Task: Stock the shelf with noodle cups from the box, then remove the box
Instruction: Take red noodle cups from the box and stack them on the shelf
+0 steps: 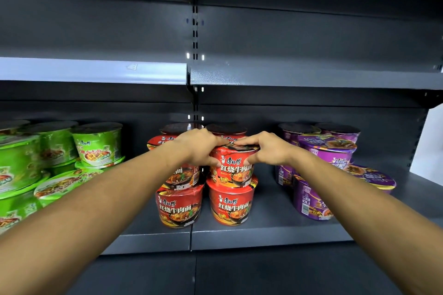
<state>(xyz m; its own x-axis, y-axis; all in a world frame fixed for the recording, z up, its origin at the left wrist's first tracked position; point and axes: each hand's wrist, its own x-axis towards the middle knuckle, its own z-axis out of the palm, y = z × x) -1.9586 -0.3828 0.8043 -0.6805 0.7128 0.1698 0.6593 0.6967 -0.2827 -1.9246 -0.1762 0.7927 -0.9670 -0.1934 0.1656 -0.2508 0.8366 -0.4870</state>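
Red film-wrapped noodle cup (233, 171) sits stacked on a second red cup (231, 203) on the shelf (263, 232). The left hand (199, 148) curls round its nine o'clock side and the right hand (266, 151) round its three o'clock. It is probably light, thin-walled and slick, so squeeze gently just under the stiff rim.

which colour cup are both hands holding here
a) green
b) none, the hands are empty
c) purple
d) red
d: the left hand and the right hand both grip the top red cup, which sits on a lower red cup on the shelf.
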